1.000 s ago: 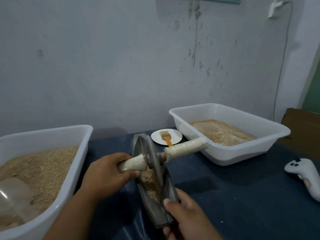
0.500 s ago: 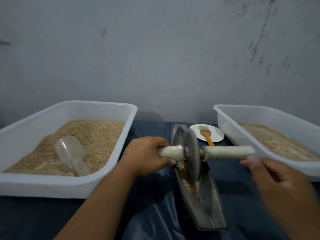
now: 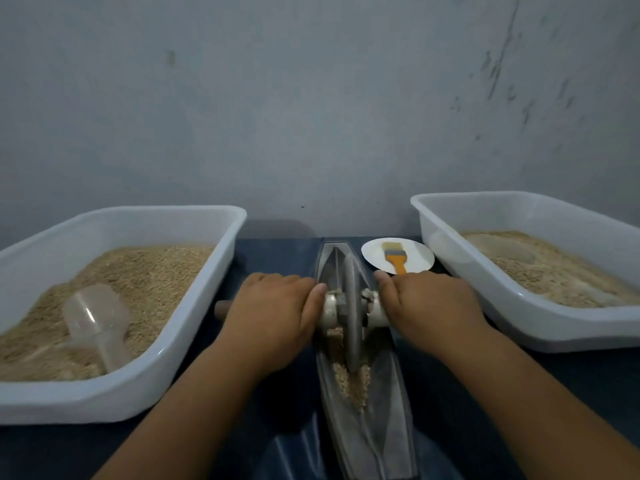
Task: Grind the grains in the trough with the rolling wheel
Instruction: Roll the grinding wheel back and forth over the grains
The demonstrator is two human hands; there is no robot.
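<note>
Upright grey rolling wheel stands in grain-filled metal trough.

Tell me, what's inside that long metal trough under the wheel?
Pale crushed grains lie along the bottom of the trough, with the wheel standing in them. Whatever sits directly beneath the wheel is covered by it.

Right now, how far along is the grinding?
Done: grains sit in the trough. In hand: left hand and right hand grip the handles, wheel standing in the trough. Left: grains look coarse, so rolling remains.
</note>
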